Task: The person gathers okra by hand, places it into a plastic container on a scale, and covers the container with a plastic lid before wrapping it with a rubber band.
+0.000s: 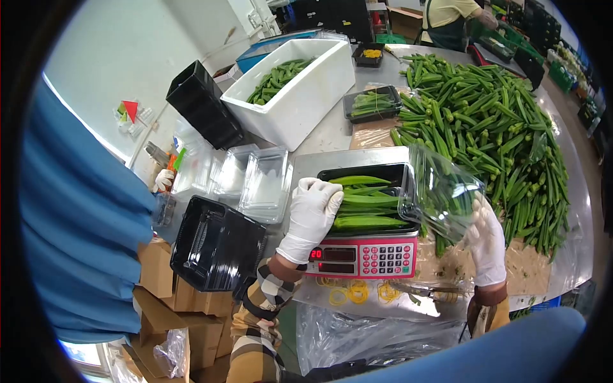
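Note:
A black tray (408, 191) with green okra pods (365, 210) in it rests on the pink weighing scale (388, 258). My left hand (313, 214), in a white glove, lies at the tray's left end with its fingers bent over the pod ends; whether it grips a pod is hidden. To the right, my gloved right hand (485, 239) holds a clear plastic lid (447, 188), tilted up beside the tray's right end. A large heap of okra (485, 140) spreads behind and right of that hand.
Stacked black trays (217, 246) and clear lids (262, 182) stand at left. A white foam box (306, 96) with okra is behind them, near a filled pack (371, 103). Yellow rubber bands (357, 292) and a knife (437, 295) lie in front. Another person (447, 22) works at the far side.

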The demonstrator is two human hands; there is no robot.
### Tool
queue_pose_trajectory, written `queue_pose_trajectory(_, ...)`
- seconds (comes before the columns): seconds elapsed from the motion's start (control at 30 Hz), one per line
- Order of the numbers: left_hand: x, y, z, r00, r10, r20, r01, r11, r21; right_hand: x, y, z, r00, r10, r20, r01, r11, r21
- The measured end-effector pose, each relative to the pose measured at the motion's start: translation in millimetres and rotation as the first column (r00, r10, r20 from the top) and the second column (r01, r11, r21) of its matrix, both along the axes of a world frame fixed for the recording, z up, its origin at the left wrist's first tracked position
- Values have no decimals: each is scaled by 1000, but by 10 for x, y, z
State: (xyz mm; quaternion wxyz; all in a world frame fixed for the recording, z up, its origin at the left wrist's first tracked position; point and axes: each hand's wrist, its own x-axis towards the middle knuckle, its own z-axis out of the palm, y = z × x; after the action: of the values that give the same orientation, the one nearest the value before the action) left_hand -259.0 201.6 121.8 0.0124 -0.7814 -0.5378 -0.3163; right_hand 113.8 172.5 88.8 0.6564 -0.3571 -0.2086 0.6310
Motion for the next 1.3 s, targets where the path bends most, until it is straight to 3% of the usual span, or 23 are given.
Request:
queue_pose_trajectory(0.13, 15, 51, -24, 992, -20, -127, 22, 1000, 9, 132, -7, -222, 999, -32, -41, 30, 999, -37)
queue_pose_trajectory(0.43, 41, -2, 112, 982, -111, -155, 92, 988, -128, 29, 101, -225, 995, -78, 60, 85, 989, -122)
queue_pose_trajectory(0.73, -67, 187, 244, 968, -241, -66, 183, 864, -469, -4, 89, -277, 994, -52, 100, 63, 992, -113)
queue_pose_trajectory(0.83, -36, 159, 256, 973, -223, -65, 185, 914, -361, 42, 73, -340, 997, -40, 70, 47, 993, -108)
queue_pose_trajectory(0.93, 34, 122, 369, 988, -156, -8, 135, 874, -467, 53, 74, -386, 997, -49, 59, 55, 993, -106)
queue_pose_trajectory(1.03, 84, 159, 307, 991, -133, 34, 136, 912, -388, 45, 76, -377, 998, -31, 50, 36, 994, -103)
queue_pose_trajectory(1.13, 111, 236, 254, 991, -129, -30, 118, 962, -248, -4, 45, -264, 997, -56, 58, 62, 992, -109)
queue_pose_trajectory(1.3, 167, 212, 62, 992, -129, -15, 124, 975, -187, 42, 20, -245, 994, -78, 72, 83, 994, -67)
